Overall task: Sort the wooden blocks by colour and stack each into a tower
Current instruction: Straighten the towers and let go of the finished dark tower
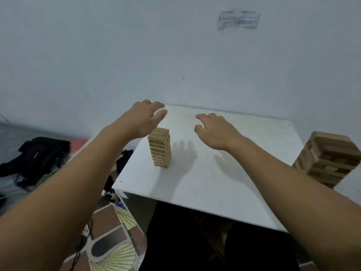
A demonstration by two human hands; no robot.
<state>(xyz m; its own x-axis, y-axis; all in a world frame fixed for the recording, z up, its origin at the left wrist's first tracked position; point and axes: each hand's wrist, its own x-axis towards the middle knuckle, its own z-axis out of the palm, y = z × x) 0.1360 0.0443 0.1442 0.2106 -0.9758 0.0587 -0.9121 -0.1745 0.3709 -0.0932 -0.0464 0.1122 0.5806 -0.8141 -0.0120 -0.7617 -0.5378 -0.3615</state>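
A narrow tower of light wooden blocks (160, 147) stands upright on the white table (214, 182), left of its middle. A wider tower of darker brown blocks (328, 159) stands at the table's right edge. My left hand (140, 119) hovers above and just left of the light tower's top, fingers loosely spread and holding nothing. My right hand (216, 131) hovers over the table to the right of that tower, fingers relaxed and empty. Both hands cast shadows on the tabletop.
A pale wall rises right behind the table, with a paper note (238, 20) stuck on it. On the floor to the left lie a black bag (37, 155) and patterned mats (109, 241).
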